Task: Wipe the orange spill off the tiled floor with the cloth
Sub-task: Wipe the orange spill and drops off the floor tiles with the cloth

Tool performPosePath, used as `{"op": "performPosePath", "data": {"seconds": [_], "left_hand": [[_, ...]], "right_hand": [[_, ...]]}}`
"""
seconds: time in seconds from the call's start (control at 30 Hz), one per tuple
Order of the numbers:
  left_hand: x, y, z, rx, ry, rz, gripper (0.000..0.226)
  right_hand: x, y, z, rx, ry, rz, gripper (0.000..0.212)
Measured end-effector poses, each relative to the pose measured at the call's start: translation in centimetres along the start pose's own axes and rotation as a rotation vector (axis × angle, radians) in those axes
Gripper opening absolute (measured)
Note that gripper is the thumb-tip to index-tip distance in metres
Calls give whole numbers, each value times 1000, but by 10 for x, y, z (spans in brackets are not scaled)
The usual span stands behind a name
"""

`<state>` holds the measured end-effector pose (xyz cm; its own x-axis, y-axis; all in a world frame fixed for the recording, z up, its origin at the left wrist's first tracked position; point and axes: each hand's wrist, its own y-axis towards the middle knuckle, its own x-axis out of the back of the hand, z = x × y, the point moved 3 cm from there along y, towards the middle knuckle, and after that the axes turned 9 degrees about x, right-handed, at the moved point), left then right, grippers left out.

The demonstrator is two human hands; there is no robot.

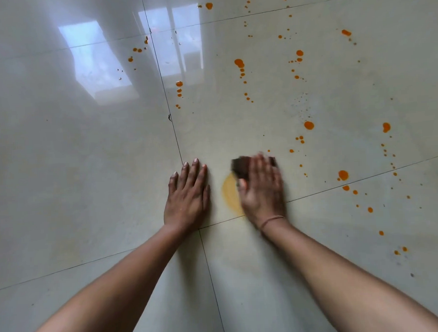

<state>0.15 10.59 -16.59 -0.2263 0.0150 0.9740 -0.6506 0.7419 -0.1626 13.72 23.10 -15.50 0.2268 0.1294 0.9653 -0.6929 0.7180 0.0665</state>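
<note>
we pressed right hand [263,189] flat on dark cloth [241,168], blurred, mid-wipe over orange smear [229,193] on tiled floor [87,171]. left hand [187,192] lay open, empty, bracing beside it. most orange drops [309,125] sat unwiped; next move probably needs reach farther right.

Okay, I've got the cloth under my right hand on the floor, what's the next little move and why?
Probably sweep the right hand with the dark cloth back to the left over the pale orange smear, which lies just beside it and looks only half wiped. The left hand is flat on the tiled floor, bracing. The droplets farther out can wait.
</note>
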Motion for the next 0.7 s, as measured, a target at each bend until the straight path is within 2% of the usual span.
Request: {"op": "performPosePath", "data": {"seconds": [0.07,0.17,0.2,0.27,0.33,0.37,0.47,0.53,0.57,0.63,0.7], "left_hand": [[-2,1,2,9,-15,-9,59],[-1,0,2,7,-17,-10,56],[0,-1,2,9,-19,-8,56],[-1,-1,1,14,-34,1,57],[-1,-1,0,18,-33,8,57],[-1,-1,0,17,-29,6,57],[-1,1,2,16,-35,12,56],[-1,0,2,13,-27,19,57],[0,0,1,12,-19,19,57],[0,0,1,13,-17,22,57],[-1,0,1,15,-23,29,57]], "right_hand": [[-8,-19,24,203,-10,94,66],[15,-89,-22,390,-25,195,67],[22,-93,-44,373,-17,186,68],[25,-64,-66,179,-19,143,68],[13,-13,-39,-4,-13,64,69],[5,0,-14,-2,-8,36,69],[-2,-36,21,307,-18,155,67],[13,-80,-12,445,-47,214,68],[19,-85,-33,452,-52,209,68],[22,-61,-55,276,-36,175,68],[13,-15,-35,28,-5,93,68]]}}
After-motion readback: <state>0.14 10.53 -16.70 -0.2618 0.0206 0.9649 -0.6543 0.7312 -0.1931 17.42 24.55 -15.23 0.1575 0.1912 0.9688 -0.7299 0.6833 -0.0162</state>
